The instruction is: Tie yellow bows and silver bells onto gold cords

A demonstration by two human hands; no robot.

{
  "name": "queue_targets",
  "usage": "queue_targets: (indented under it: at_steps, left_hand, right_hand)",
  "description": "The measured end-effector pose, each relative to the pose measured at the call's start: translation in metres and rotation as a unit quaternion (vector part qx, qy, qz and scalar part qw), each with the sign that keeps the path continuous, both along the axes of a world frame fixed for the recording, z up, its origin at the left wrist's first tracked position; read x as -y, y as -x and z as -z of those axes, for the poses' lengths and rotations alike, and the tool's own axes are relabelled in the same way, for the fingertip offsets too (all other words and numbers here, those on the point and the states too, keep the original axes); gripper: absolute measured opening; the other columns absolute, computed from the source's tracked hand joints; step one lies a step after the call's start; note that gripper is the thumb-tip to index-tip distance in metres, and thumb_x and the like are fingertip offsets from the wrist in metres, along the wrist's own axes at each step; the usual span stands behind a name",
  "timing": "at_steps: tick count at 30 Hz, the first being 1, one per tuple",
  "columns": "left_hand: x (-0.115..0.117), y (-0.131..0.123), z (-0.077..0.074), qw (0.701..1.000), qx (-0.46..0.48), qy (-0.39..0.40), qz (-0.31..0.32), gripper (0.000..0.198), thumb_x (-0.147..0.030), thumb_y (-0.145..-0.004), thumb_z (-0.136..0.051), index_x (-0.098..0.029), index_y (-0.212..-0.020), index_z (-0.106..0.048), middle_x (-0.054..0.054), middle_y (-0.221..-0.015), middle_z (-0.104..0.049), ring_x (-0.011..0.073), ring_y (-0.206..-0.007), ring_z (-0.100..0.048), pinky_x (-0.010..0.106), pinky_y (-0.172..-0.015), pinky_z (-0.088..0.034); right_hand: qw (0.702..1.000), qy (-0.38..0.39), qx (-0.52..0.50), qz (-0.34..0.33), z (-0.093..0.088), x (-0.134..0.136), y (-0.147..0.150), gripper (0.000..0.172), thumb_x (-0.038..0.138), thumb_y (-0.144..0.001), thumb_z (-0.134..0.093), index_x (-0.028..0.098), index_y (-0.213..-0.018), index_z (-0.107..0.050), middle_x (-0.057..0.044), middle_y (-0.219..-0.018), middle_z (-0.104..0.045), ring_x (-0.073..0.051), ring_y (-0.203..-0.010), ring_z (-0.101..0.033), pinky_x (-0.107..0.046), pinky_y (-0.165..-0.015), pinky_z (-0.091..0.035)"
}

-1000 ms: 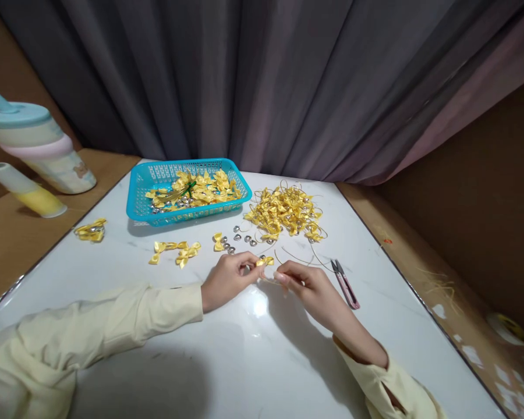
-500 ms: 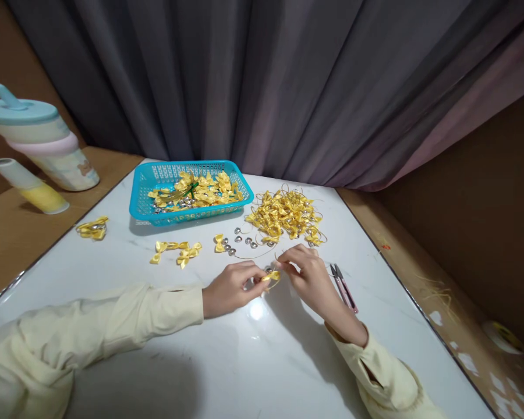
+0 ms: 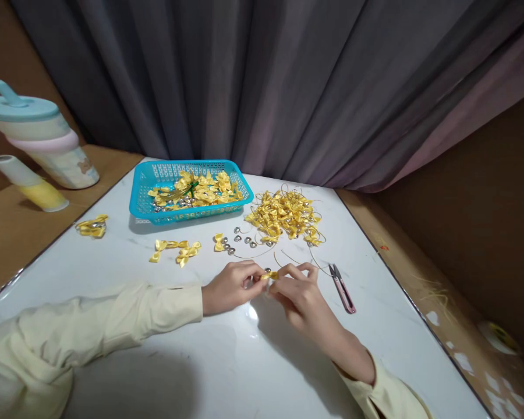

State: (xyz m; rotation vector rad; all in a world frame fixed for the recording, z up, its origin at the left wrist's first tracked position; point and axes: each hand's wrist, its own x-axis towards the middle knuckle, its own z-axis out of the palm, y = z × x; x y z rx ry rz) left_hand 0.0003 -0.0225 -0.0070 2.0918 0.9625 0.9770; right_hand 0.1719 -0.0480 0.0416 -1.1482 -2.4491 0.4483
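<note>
Head view: pinching bow (image 3: 268,276) in grip of left hand (image 3: 234,285), over counter (image 3: 227,361). Unable to make out grip of right hand (image 3: 303,295) at bow's other end. Could slip loose if tugged unevenly.

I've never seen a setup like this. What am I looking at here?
No machine here: these are a person's own bare hands, filmed by a head-worn camera looking forward and down. The left hand pinches a small yellow bow; the right hand is at the bow's other end, and whether it grips anything is hidden. On the white table are a blue basket of similar bows, a heap of bows, loose silver pieces and pink-handled snips.
</note>
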Motion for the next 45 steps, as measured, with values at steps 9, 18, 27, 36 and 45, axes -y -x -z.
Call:
queue_targets:
  at_steps: [9,18,27,36,45]
  left_hand:
    - [0.003,0.002,0.001,0.994,0.014,-0.080,0.073,0.015,-0.017,-0.084,-0.046,-0.015,-0.076,-0.058,0.004,-0.065,-0.058,0.0125,-0.062,-0.052,0.022,-0.059,-0.042]
    - [0.002,0.003,-0.002,0.996,0.048,-0.072,0.034,0.017,-0.020,-0.085,-0.048,-0.014,-0.078,-0.062,0.004,-0.063,-0.059,0.0101,-0.053,-0.048,0.021,-0.053,-0.041]
    - [0.000,0.003,-0.004,0.999,0.024,-0.008,-0.030,0.017,-0.020,-0.084,-0.048,-0.015,-0.077,-0.063,0.002,-0.068,-0.063,0.0081,-0.053,-0.049,0.019,-0.054,-0.040]
    - [0.001,0.003,-0.002,0.998,0.040,-0.039,-0.034,0.018,-0.022,-0.085,-0.048,-0.014,-0.078,-0.063,0.001,-0.063,-0.057,0.0086,-0.051,-0.045,0.021,-0.052,-0.039]
    - [-0.002,0.003,-0.002,0.997,0.043,0.036,-0.058,0.015,-0.022,-0.084,-0.050,-0.015,-0.081,-0.063,0.002,-0.071,-0.065,0.0095,-0.055,-0.051,0.021,-0.053,-0.040]
  right_hand:
    - [0.991,0.038,-0.062,0.116,0.001,-0.025,-0.004,0.018,0.015,-0.081,-0.050,0.017,-0.063,-0.056,-0.002,-0.070,-0.058,-0.015,-0.070,-0.051,-0.032,-0.071,-0.025]
    - [0.993,-0.001,-0.034,0.114,0.000,-0.019,-0.010,0.018,0.009,-0.077,-0.047,0.016,-0.063,-0.054,-0.001,-0.064,-0.057,-0.015,-0.070,-0.052,-0.033,-0.073,-0.024]
    - [0.996,-0.037,-0.036,0.075,0.004,-0.004,-0.008,0.021,0.003,-0.072,-0.040,0.018,-0.067,-0.054,-0.001,-0.060,-0.057,-0.018,-0.073,-0.052,-0.035,-0.072,-0.027]
    - [0.850,0.367,-0.352,0.138,0.000,-0.017,-0.012,0.024,0.035,-0.075,-0.062,0.017,-0.061,-0.055,-0.003,-0.086,-0.055,-0.012,-0.066,-0.052,-0.026,-0.063,-0.041]
    - [0.829,0.433,-0.332,0.123,0.001,-0.011,-0.009,0.027,0.040,-0.077,-0.062,0.015,-0.067,-0.057,0.000,-0.068,-0.057,-0.006,-0.047,-0.035,-0.021,-0.046,-0.025]
